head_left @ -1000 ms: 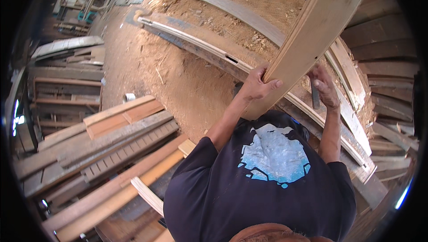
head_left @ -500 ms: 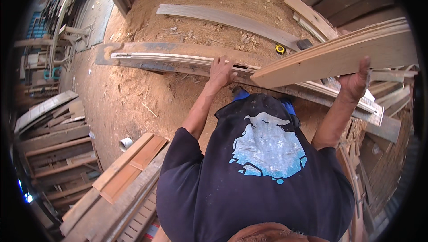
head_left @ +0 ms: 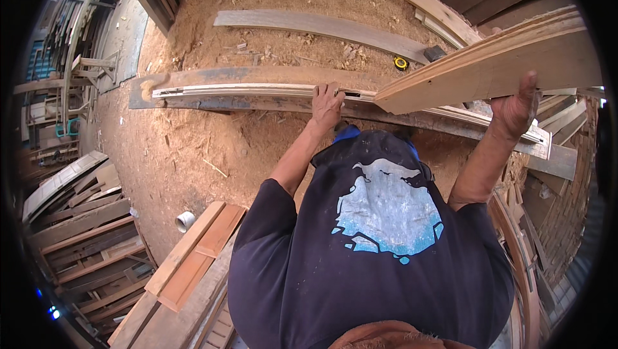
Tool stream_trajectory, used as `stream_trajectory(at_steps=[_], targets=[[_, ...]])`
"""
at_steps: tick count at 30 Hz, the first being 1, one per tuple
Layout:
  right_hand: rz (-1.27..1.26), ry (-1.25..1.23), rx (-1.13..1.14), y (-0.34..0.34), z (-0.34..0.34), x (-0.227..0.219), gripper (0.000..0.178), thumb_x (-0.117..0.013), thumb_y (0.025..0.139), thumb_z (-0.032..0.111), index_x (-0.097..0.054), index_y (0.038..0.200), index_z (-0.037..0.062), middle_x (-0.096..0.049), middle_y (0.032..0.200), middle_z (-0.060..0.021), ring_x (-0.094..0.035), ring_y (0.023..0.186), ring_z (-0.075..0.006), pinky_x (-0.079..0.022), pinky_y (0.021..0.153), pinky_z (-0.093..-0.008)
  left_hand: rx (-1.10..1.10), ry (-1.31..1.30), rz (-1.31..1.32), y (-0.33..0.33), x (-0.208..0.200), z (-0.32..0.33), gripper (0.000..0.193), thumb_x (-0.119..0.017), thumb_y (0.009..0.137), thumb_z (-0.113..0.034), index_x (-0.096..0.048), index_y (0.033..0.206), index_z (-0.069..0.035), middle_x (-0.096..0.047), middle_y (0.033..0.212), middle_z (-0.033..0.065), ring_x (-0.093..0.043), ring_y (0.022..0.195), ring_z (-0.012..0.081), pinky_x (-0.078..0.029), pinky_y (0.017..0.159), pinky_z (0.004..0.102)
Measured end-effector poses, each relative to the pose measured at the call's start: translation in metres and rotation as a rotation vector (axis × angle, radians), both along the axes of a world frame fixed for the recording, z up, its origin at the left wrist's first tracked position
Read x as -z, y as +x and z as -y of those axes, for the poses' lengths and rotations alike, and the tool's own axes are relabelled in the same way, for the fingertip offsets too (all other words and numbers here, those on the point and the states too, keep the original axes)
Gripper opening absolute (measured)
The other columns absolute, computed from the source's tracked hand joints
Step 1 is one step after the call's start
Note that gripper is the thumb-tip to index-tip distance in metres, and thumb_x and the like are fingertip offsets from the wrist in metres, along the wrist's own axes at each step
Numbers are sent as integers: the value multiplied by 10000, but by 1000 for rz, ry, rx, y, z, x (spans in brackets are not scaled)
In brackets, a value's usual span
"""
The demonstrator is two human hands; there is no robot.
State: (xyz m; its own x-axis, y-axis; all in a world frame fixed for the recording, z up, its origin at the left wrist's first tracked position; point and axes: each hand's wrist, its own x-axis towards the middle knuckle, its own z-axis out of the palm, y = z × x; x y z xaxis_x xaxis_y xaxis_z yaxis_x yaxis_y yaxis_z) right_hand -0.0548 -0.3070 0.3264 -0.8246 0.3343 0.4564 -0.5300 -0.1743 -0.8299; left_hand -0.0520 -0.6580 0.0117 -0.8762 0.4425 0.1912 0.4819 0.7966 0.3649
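Observation:
My left hand is curled over the edge of a long, narrow grooved wooden rail, which has dark slots cut in it and lies along a plank bench. My right hand supports a wide wooden board from below, thumb up against its near face. The board is tilted, its far right end raised. Its pointed left end is down at the rail, just right of my left hand. Whether that end sits in the groove I cannot tell.
A loose grey plank lies on the sawdust beyond the bench, near a yellow tape measure and a dark block. Stacked timber stands at left. Wooden panels lie near my left elbow, beside a white pipe piece.
The board's left end has shifted slightly right and up in the picture. My left hand's fingers have closed more around the rail. The whole view has shifted a little.

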Motion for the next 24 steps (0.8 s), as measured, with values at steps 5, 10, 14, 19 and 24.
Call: stream_trajectory(at_steps=[5,10,14,19,24], targets=[[55,59,68,-1,4,5,850,-713,950,446,-317,1534,-29,-524,1423,-296,-554,1323,-432,-473,1126,-538,15,170,-25,-6,24,5,175,-741,780,-166,-669,936,-199,-641,1240,48,-522,1119,342,-353,1013,501],[-5,77,88,-16,16,8,784,-707,963,410,-364,1506,-40,-550,1400,-275,-593,1277,-433,-496,1103,-538,19,233,-42,-1,34,6,180,-732,721,-117,-645,869,-170,-644,1194,57,-513,1117,349,-337,1000,526],[-55,58,78,-30,14,17,729,-714,963,355,-399,1481,-51,-590,1354,-252,-627,1230,-422,-525,1070,-521,-51,100,-55,25,13,3,189,-747,738,-138,-672,911,-156,-610,1318,111,-503,1177,368,-317,1049,534],[-186,261,160,-58,31,48,434,-783,916,185,-632,1297,40,-697,1141,-52,-677,1041,-191,-571,877,-357,-199,209,125,40,-5,24,290,-754,808,-180,-692,1084,-115,-561,1400,192,-485,1245,414,-339,1092,542],[-151,221,-140,-83,79,61,291,-833,886,187,-743,1123,45,-733,1006,-1,-673,918,-100,-542,751,-284,-186,625,342,-3,-59,22,545,-802,830,-159,-616,1333,-65,-569,1410,211,-512,1315,400,-397,1127,473]])
